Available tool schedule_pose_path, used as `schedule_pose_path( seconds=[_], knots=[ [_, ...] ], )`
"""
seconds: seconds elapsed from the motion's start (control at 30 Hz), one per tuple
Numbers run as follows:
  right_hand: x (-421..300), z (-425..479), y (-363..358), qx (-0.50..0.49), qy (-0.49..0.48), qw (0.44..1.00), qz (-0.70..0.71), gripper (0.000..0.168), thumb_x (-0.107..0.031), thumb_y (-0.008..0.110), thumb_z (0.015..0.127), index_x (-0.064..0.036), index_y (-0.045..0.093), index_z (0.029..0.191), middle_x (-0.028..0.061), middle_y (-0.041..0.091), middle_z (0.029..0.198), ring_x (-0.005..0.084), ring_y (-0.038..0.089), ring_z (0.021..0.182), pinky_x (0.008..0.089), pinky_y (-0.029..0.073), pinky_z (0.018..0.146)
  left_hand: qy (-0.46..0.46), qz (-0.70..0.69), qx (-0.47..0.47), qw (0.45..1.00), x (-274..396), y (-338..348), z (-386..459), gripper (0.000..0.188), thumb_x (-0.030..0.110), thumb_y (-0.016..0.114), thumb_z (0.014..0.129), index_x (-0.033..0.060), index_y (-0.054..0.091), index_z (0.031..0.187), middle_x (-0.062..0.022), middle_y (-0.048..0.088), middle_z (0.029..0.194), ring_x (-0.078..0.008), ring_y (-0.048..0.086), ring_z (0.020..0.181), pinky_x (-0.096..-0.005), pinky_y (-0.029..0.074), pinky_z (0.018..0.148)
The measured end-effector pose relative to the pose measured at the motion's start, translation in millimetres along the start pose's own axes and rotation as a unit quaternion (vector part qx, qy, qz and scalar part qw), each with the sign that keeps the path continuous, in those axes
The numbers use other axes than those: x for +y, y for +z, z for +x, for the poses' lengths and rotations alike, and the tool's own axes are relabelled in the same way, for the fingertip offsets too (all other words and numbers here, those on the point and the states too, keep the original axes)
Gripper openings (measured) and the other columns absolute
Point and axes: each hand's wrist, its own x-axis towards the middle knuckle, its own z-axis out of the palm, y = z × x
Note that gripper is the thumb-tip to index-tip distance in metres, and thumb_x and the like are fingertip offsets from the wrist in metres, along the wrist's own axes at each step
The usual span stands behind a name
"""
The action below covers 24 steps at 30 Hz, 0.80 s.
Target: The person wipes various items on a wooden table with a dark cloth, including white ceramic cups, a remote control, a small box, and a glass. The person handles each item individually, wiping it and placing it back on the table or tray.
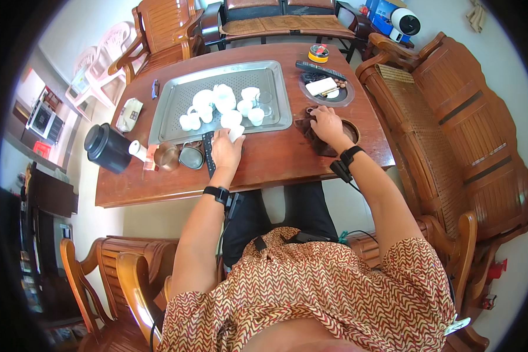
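Observation:
My left hand [225, 149] holds a small white cup [236, 132] at the near edge of a perforated metal tray [176, 99]. White teaware, with a white teapot [224, 98], several cups and a clear glass cup [264, 102], stands on that tray. Under my left hand lies a dark strip with light marks [209, 154]. On the right, my right hand [328, 125] touches a crumpled dark brown cloth [306, 125] beside a round brown-rimmed item [351, 131]; its fingertips are at the cloth, and whether they pinch it is unclear.
Left on the wooden table [264, 163] are a black canister [108, 147], a copper-coloured cup [166, 156], a grey-green cup [192, 156], a tissue pack [130, 115] and glasses [155, 89]. Right are a round plate with small items [345, 97], a remote control [320, 69] and a yellow tin [318, 53].

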Motion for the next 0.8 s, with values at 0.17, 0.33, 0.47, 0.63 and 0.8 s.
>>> schedule_pose_path(
  seconds=[0.17, 0.33, 0.47, 0.63, 0.8],
  knots=[
    [5, 39, -1, -0.103, 0.120, 0.987, 0.000, 0.026, -0.025, 0.063, 0.084, -0.006, 0.065, 0.102, 0.0146, 0.062, 0.104, 0.0349, 0.059, 0.100, 0.0469, 0.050, 0.085, 0.025, 0.047, -0.026, 0.998, -3, -2, -2, 0.045, 0.032, 0.073, 0.080, 0.0003, 0.063, 0.111, -0.0186, 0.062, 0.114, -0.0377, 0.058, 0.104, -0.0437, 0.048, 0.088],
    [11, 50, 19, 0.027, 0.112, 0.993, -0.039, 0.025, -0.021, 0.061, 0.084, -0.006, 0.063, 0.105, 0.0164, 0.060, 0.114, 0.0347, 0.058, 0.106, 0.0470, 0.050, 0.084, 0.056, 0.064, 0.001, 0.996, -9, 3, -4, 0.041, 0.025, 0.069, 0.084, 0.0040, 0.061, 0.118, -0.0159, 0.059, 0.119, -0.0377, 0.057, 0.108, -0.0460, 0.049, 0.088],
    [22, 63, 24, 0.022, 0.094, 0.992, -0.076, 0.034, -0.018, 0.058, 0.086, -0.011, 0.058, 0.119, 0.0171, 0.053, 0.130, 0.0346, 0.056, 0.111, 0.0449, 0.051, 0.083, 0.091, 0.095, 0.003, 0.991, -9, 4, -6, 0.044, 0.025, 0.069, 0.084, 0.0064, 0.059, 0.122, -0.0149, 0.055, 0.126, -0.0377, 0.051, 0.115, -0.0525, 0.042, 0.095],
    [21, 82, 30, -0.060, 0.063, 0.988, -0.130, 0.050, -0.017, 0.048, 0.092, -0.024, 0.044, 0.142, 0.0149, 0.033, 0.153, 0.0324, 0.060, 0.107, 0.0427, 0.053, 0.082, 0.172, 0.124, 0.044, 0.976, 4, 2, -36, 0.049, 0.026, 0.069, 0.085, 0.0106, 0.056, 0.129, -0.0140, 0.043, 0.141, -0.0376, 0.034, 0.134, -0.0624, 0.025, 0.107],
    [21, 110, 40, -0.174, 0.084, 0.967, -0.165, 0.049, -0.021, 0.040, 0.097, -0.024, 0.040, 0.146, 0.0108, 0.023, 0.159, 0.0332, 0.062, 0.110, 0.0462, 0.054, 0.083, 0.198, 0.109, 0.049, 0.973, 2, 3, -39, 0.047, 0.024, 0.070, 0.083, 0.0111, 0.057, 0.127, -0.0123, 0.043, 0.142, -0.0374, 0.031, 0.138, -0.0640, 0.023, 0.108]
  ],
)
